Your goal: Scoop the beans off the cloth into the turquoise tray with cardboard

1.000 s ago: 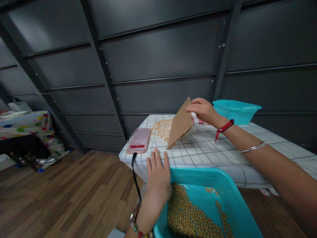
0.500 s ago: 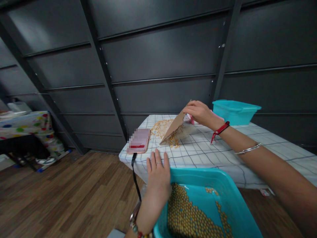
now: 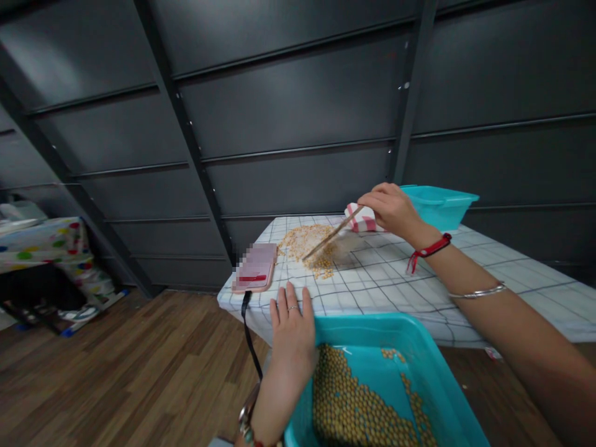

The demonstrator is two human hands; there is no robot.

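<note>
My right hand (image 3: 391, 208) pinches the upper edge of a brown cardboard sheet (image 3: 331, 235), which I see almost edge-on, slanting down into a pile of yellow beans (image 3: 305, 243) on the checked tablecloth (image 3: 395, 279). My left hand (image 3: 292, 329) grips the near-left rim of a teal basin (image 3: 372, 326) with its fingers stretched flat over the table edge. The basin holds many yellow-green beans (image 3: 354, 403) and sits below the table's front edge.
A pink phone (image 3: 255, 267) with a black cable (image 3: 249, 335) lies at the table's left front corner. A red-checked cloth (image 3: 363, 218) and a second teal basin (image 3: 440, 205) sit at the back. Dark metal wall behind; wooden floor and a spotted-cloth table (image 3: 41, 242) lie left.
The cardboard has tipped from standing nearly upright to a low, flat slant over the bean pile, and some beans have spread out beneath it. My left hand has kept its hold on the basin.
</note>
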